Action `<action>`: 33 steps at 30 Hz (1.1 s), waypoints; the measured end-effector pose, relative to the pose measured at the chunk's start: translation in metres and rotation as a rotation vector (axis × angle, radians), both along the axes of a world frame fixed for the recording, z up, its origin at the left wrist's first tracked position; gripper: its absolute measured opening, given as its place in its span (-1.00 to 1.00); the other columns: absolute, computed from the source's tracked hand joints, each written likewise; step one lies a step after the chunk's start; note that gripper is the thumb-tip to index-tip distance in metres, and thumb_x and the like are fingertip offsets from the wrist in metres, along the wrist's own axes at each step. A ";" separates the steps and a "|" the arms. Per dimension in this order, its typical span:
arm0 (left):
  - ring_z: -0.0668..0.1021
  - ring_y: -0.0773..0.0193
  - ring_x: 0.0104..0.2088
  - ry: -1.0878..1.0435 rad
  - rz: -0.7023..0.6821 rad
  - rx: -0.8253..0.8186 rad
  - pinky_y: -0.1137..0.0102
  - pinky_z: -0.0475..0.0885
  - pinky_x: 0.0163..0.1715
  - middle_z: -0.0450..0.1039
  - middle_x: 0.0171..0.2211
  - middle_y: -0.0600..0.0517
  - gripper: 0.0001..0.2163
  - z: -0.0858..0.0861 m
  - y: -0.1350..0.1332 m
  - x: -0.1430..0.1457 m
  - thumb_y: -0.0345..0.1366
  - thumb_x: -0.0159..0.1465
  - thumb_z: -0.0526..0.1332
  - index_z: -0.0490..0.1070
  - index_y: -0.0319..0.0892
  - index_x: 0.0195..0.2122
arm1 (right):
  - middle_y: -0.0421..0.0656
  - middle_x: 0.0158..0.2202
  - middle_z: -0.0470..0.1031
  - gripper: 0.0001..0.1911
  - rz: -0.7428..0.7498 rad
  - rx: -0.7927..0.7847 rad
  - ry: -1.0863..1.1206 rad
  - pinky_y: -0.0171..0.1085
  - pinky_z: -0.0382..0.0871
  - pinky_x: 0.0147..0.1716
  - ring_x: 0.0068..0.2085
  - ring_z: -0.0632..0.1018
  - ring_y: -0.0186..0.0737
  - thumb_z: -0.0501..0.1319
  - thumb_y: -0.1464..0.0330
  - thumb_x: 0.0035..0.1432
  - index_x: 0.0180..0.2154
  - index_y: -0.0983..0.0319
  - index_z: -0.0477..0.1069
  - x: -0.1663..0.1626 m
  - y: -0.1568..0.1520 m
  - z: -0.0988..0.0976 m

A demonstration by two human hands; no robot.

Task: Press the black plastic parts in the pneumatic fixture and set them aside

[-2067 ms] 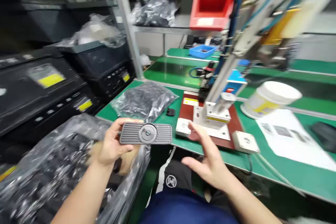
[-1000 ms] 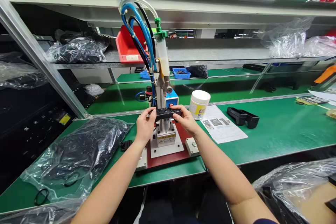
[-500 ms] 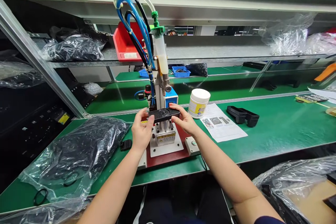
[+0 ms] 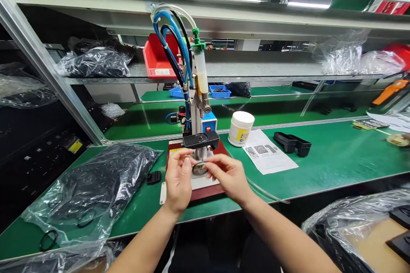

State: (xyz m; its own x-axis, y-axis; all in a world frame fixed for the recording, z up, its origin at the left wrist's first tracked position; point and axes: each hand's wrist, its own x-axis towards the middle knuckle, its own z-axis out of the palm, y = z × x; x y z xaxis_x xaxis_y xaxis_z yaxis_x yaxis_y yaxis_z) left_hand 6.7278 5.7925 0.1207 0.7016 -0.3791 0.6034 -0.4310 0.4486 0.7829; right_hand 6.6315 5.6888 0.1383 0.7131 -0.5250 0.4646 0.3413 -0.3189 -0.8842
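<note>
My left hand (image 4: 180, 179) and my right hand (image 4: 227, 175) are closed at the fingertips on opposite sides of a thin dark ring (image 4: 199, 174). It looks like a rubber O-ring, and the machine's label shows through it. Just above and behind my fingers, a black ribbed housing (image 4: 209, 137) with a round centre rests on the fixture of a dispensing machine (image 4: 194, 111). A syringe (image 4: 200, 70) of pale fluid hangs tilted over the housing. My hands hide part of the machine's base.
Left of the machine lie a small black part (image 4: 153, 177) and a clear bag (image 4: 105, 179) of black items, with a loose black ring (image 4: 48, 240) nearer me. A white jar (image 4: 241, 129), a printed sheet (image 4: 269, 158) and a black plastic tray (image 4: 292, 143) stand to the right.
Both hands have let go of the black housing, which stays on the fixture. They have come down and towards me, and now hold the thin ring. The camera view has shifted slightly.
</note>
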 end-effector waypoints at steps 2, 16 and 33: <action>0.49 0.22 -0.08 -0.164 0.132 0.044 0.31 0.43 -0.05 0.39 -0.06 -0.09 -0.80 0.001 0.002 0.014 -0.24 0.37 0.08 0.34 -0.15 -0.04 | -0.15 -0.36 0.58 -0.88 -0.223 -0.298 -0.123 -0.21 0.50 -0.32 -0.35 0.57 -0.22 0.27 0.28 0.17 -0.28 0.17 0.54 0.008 -0.022 0.013; 0.36 -0.08 0.20 -1.145 0.373 0.551 -0.04 0.20 0.15 0.38 0.14 -0.22 -0.58 0.010 -0.020 0.063 -0.22 0.30 0.15 0.29 -0.25 0.16 | -0.07 -0.10 0.58 -0.79 -0.357 -1.046 0.011 -0.06 0.31 -0.07 -0.02 0.51 -0.09 0.13 0.35 0.30 -0.14 0.19 0.52 0.040 -0.063 0.005; 0.54 0.03 -0.02 -0.966 0.489 0.400 0.17 0.35 -0.05 0.54 -0.09 -0.12 -0.60 -0.072 0.068 0.058 -0.39 0.24 0.22 0.32 -0.12 0.12 | -0.05 -0.05 0.53 -0.66 -0.702 -0.821 0.025 0.10 0.32 -0.01 0.05 0.46 0.04 0.14 0.43 0.23 0.05 0.13 0.37 -0.058 -0.062 -0.079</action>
State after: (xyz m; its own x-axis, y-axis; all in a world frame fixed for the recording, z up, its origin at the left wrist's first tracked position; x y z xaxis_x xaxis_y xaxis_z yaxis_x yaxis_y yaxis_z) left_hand 6.7858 5.8603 0.0492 0.1371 -0.4799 0.8666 -0.9873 -0.1372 0.0802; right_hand 6.5733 5.6266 0.0589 0.3888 -0.3545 0.8504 -0.1636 -0.9349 -0.3150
